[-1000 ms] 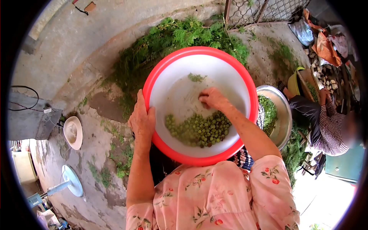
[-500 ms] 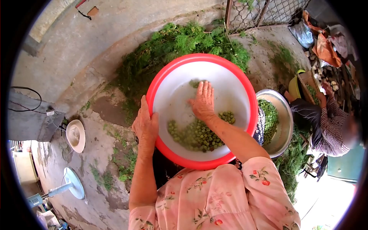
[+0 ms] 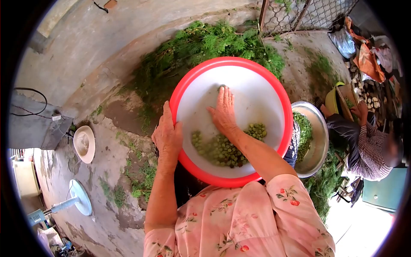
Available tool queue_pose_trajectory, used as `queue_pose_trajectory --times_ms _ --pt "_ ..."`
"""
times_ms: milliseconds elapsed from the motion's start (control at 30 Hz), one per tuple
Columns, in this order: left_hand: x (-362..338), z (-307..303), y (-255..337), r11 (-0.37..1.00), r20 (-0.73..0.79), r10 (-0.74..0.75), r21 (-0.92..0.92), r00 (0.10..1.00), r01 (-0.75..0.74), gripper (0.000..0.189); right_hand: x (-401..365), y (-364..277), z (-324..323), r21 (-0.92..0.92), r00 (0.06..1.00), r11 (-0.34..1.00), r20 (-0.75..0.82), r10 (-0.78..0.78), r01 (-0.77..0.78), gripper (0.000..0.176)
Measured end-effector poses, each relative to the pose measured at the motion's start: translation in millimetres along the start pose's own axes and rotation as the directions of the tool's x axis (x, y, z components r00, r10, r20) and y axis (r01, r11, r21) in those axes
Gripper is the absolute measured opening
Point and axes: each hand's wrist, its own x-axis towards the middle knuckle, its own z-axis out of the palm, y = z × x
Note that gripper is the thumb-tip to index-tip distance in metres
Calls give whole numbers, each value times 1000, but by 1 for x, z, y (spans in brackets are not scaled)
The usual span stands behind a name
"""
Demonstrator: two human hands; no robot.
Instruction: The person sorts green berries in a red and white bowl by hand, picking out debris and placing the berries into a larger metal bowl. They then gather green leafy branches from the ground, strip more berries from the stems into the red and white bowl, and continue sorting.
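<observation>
A large white basin with a red rim sits tilted before my lap. My left hand holds its left edge, the thumb on the rim and the fingers along the outside. Inside the basin, my right hand lies flat with its fingers stretched out against the white inner surface. A small green bit shows at its fingertips; whatever is under the palm is hidden. Small round green fruits or cones are heaped in the lower part of the basin, partly behind my right forearm.
To the right stands a metal bowl with green pieces in it. Beyond it a person in a checked shirt sits by a yellow-green tub. Cut green branches lie behind the basin. A hat and a pale blue fan are at left.
My right hand has slid slightly up the basin, covering more of the green bit at its fingertips. The basin and left hand appear slightly farther right as the view shifts.
</observation>
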Motion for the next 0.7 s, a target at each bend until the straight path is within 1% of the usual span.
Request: queue_pose_trajectory --times_ms 33,133,233,333,433,533,600,633,667,700 --pt "0 1 -1 1000 -14 9 6 1000 -9 69 3 -3 1 46 1000 999 -1 -23 23 79" --pt "-1 1 -4 1000 -31 16 21 999 -15 70 8 6 2 302 976 953 -214 34 33 70" --pt "-2 -1 -1 1000 -6 5 26 1000 -5 70 14 15 -6 44 966 984 -202 -161 173 62" --pt "-2 0 -2 999 -4 5 36 1000 -4 70 20 22 -6 -179 950 943 -89 -299 281 57" --pt "-1 -1 -2 1000 -6 15 22 1000 -15 69 21 22 -15 -219 920 909 -90 -381 355 51" --pt "-2 -1 -3 999 -26 37 22 999 -36 68 23 26 -20 -197 908 894 -39 -417 402 43" --pt "-1 2 -5 998 -45 55 8 998 -54 68 29 31 -27 -15 968 968 -21 -250 250 47" --pt "-1 2 -5 999 -40 49 12 998 -49 68 31 30 -34 74 986 984 -2 -165 165 49" --pt "-2 2 -5 999 -36 44 16 998 -43 68 32 28 -45 88 992 989 35 -122 119 52" --pt "-2 2 -5 999 -32 39 19 999 -39 68 32 34 -46 50 986 986 40 -161 159 53"
